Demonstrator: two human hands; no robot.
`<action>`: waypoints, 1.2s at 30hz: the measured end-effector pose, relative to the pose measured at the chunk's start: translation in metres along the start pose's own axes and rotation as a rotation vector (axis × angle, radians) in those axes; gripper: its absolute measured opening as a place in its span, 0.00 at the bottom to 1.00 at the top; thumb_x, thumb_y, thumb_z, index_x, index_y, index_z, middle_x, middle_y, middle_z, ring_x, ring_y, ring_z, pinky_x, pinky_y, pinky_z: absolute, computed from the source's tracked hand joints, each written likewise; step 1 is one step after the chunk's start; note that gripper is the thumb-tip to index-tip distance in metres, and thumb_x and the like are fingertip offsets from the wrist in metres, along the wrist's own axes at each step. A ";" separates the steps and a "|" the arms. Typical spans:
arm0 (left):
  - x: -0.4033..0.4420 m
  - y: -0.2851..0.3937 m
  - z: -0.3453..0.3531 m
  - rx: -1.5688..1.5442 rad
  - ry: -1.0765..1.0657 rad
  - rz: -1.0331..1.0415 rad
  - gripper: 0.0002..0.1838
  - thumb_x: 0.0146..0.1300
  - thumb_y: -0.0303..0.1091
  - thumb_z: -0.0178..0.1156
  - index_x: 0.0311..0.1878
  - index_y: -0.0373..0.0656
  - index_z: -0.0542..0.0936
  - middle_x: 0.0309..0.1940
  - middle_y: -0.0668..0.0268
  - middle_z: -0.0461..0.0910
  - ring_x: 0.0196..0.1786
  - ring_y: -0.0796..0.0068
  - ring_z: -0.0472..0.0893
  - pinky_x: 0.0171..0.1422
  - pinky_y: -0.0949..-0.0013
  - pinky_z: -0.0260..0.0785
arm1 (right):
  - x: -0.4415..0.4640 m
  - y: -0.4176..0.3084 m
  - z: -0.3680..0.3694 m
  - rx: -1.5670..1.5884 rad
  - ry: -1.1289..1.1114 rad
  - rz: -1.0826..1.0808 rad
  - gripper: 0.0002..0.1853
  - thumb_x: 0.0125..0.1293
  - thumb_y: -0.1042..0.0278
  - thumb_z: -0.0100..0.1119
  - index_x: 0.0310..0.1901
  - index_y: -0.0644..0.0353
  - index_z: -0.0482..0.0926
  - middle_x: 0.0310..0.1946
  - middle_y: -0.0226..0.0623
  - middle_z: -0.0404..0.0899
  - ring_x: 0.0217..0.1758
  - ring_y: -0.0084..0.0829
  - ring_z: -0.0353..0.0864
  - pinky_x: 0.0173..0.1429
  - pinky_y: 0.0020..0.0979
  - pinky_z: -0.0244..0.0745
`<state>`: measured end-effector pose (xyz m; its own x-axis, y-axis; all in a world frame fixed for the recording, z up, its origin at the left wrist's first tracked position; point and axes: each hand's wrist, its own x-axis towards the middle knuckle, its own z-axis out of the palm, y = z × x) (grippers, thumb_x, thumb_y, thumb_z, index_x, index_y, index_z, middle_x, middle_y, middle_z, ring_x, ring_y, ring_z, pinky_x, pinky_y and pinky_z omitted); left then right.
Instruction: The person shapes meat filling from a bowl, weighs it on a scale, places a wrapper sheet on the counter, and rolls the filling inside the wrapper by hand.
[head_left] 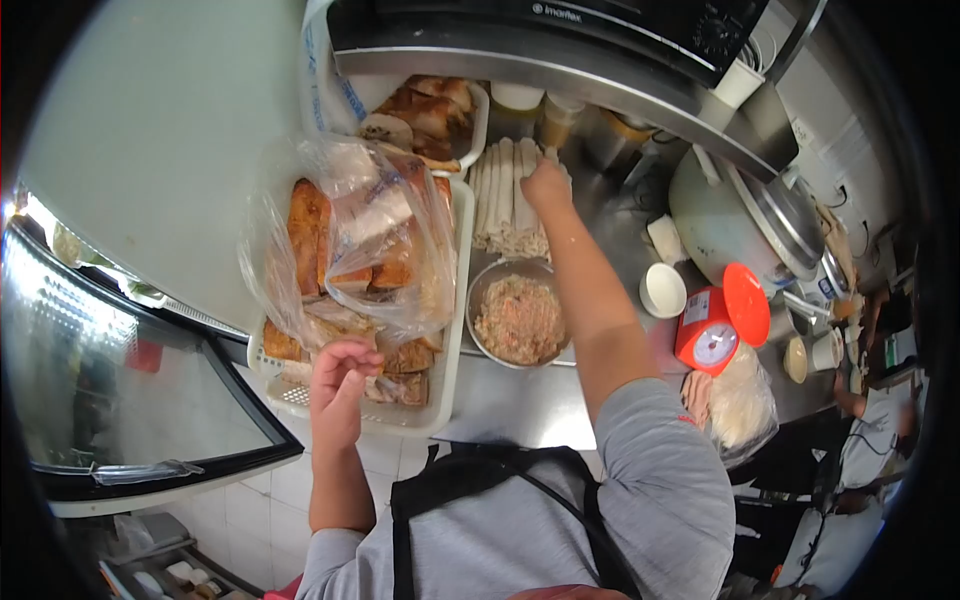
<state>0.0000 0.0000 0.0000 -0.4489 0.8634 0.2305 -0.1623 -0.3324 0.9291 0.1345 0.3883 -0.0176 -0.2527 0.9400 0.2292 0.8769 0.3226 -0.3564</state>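
My right hand (547, 188) reaches forward to a row of long pale rolls (497, 195) and is closed at the far end of one on the right side. Its fingertips are partly hidden. My left hand (345, 385) hangs over the near edge of a white plastic basket (447, 395), fingers loosely bent and apart, holding nothing. Chunks of browned roast meat (308, 225) fill the basket, partly under a clear plastic bag (385, 215). Between my arms sits a metal bowl (474, 330) of pinkish minced filling (520, 318).
A second basket (483, 125) of roast meat stands behind. To the right are a small white bowl (662, 290), a red kitchen scale (708, 330), a bagged pale mass (740, 400) and a large pot (725, 215). An Imarflex oven (560, 35) overhangs the back. Another person (880, 430) is far right.
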 end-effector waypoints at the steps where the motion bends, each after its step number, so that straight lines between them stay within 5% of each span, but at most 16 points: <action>1: 0.000 0.003 0.005 0.009 -0.033 -0.008 0.16 0.62 0.39 0.55 0.47 0.39 0.71 0.46 0.62 0.71 0.44 0.73 0.75 0.49 0.72 0.67 | -0.008 -0.001 -0.012 0.036 -0.062 -0.016 0.24 0.58 0.56 0.57 0.53 0.60 0.72 0.53 0.44 0.71 0.53 0.39 0.74 0.57 0.37 0.67; 2: -0.002 0.005 0.009 0.015 -0.065 -0.013 0.16 0.62 0.39 0.54 0.47 0.38 0.71 0.46 0.62 0.72 0.43 0.73 0.76 0.48 0.71 0.68 | -0.015 -0.001 -0.022 0.073 -0.121 -0.034 0.22 0.58 0.56 0.57 0.50 0.62 0.75 0.47 0.43 0.78 0.49 0.40 0.78 0.52 0.39 0.71; 7: -0.020 -0.029 0.061 -0.087 -0.439 -0.318 0.15 0.63 0.38 0.52 0.48 0.38 0.70 0.42 0.63 0.74 0.42 0.75 0.76 0.46 0.73 0.68 | -0.089 0.033 -0.042 0.526 -0.914 -0.229 0.19 0.56 0.65 0.55 0.49 0.64 0.76 0.41 0.45 0.79 0.44 0.37 0.79 0.50 0.32 0.71; 12: -0.023 -0.095 0.104 0.009 -0.586 -0.970 0.22 0.66 0.45 0.49 0.54 0.38 0.66 0.44 0.60 0.74 0.44 0.71 0.77 0.47 0.71 0.68 | -0.122 0.038 -0.001 0.123 -0.840 -0.498 0.23 0.51 0.71 0.52 0.52 0.63 0.73 0.49 0.48 0.74 0.53 0.42 0.72 0.57 0.32 0.67; 15: -0.015 -0.129 0.126 -0.097 -0.367 -1.221 0.26 0.66 0.48 0.47 0.58 0.37 0.62 0.46 0.57 0.73 0.46 0.65 0.77 0.47 0.68 0.69 | -0.132 0.045 0.011 -0.007 -0.844 -0.537 0.28 0.48 0.68 0.53 0.56 0.62 0.70 0.54 0.50 0.69 0.58 0.45 0.68 0.60 0.35 0.64; 18: -0.014 -0.165 0.138 -0.536 -0.166 -1.048 0.25 0.66 0.42 0.46 0.59 0.35 0.59 0.47 0.53 0.73 0.48 0.58 0.76 0.48 0.61 0.71 | -0.153 0.046 -0.008 -0.066 -0.811 -0.552 0.28 0.47 0.64 0.57 0.53 0.62 0.71 0.51 0.51 0.71 0.55 0.45 0.71 0.57 0.36 0.66; 21: -0.017 -0.169 0.153 -0.607 0.001 -0.829 0.23 0.62 0.32 0.43 0.59 0.32 0.58 0.49 0.50 0.71 0.51 0.53 0.75 0.51 0.55 0.71 | -0.171 0.058 -0.020 -0.031 -0.695 -0.571 0.22 0.46 0.63 0.59 0.45 0.61 0.75 0.44 0.52 0.75 0.49 0.45 0.75 0.51 0.38 0.70; 27: -0.013 -0.170 0.160 -0.587 0.072 -0.807 0.25 0.56 0.25 0.41 0.59 0.31 0.58 0.54 0.47 0.67 0.52 0.50 0.73 0.54 0.53 0.71 | -0.203 0.062 -0.036 -0.038 -0.590 -0.446 0.19 0.44 0.63 0.61 0.41 0.58 0.75 0.40 0.44 0.78 0.46 0.41 0.77 0.48 0.41 0.70; 36: -0.020 -0.158 0.153 -0.414 0.060 -0.831 0.24 0.56 0.24 0.41 0.58 0.31 0.58 0.50 0.48 0.72 0.45 0.53 0.79 0.43 0.57 0.78 | -0.197 0.073 -0.040 -0.010 -0.263 -0.468 0.20 0.46 0.63 0.62 0.44 0.54 0.74 0.43 0.40 0.75 0.48 0.38 0.74 0.54 0.39 0.63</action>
<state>0.1692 0.0934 -0.1067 -0.0913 0.8678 -0.4885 -0.7476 0.2644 0.6093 0.2643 0.2220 -0.0526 -0.7103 0.6925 0.1260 0.6496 0.7139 -0.2614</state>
